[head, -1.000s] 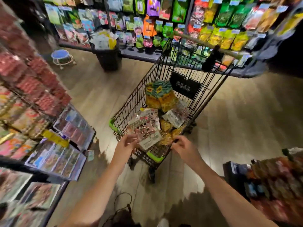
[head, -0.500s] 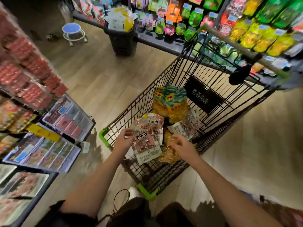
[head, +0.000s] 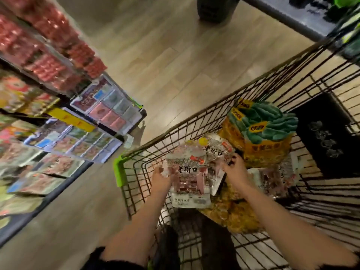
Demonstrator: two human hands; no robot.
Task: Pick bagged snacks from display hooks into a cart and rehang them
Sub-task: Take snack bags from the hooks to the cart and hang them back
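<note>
Clear-plastic snack bags [head: 188,173] still lie in the wire cart [head: 259,88], but both hands have closed in since a moment ago, left hand [head: 160,177] gripping the front bag's edge, right hand [head: 234,167] pinching its other side, suggesting lift-out for rehanging.

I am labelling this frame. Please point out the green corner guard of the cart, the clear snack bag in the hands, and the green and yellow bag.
green corner guard [head: 119,172], head view, its middle
clear snack bag [head: 188,178], head view, printed front
green and yellow bag [head: 261,131], head view, green top
</note>
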